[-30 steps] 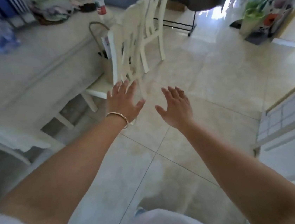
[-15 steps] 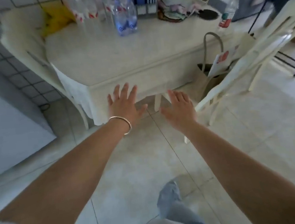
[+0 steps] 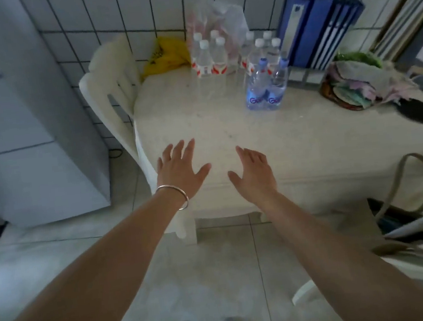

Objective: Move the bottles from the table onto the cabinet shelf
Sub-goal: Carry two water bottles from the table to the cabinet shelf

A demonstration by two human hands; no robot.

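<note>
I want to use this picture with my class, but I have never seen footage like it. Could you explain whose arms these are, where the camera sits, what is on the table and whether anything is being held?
There is no machine here. A person wears a wide-angle camera on the head, so you look forward and down along their own two bare arms. The left hand, with a bangle on its wrist, and the right hand reach over the near edge of a pale table. Both have straight, spread fingers, and neither has a grip on anything. At the back of the table stand clear water bottles: some with red labels, and two with blue labels nearer the hands. Beside them are blue binders, a yellow bag and a basket of cloths. A white chair stands to the left.
</note>
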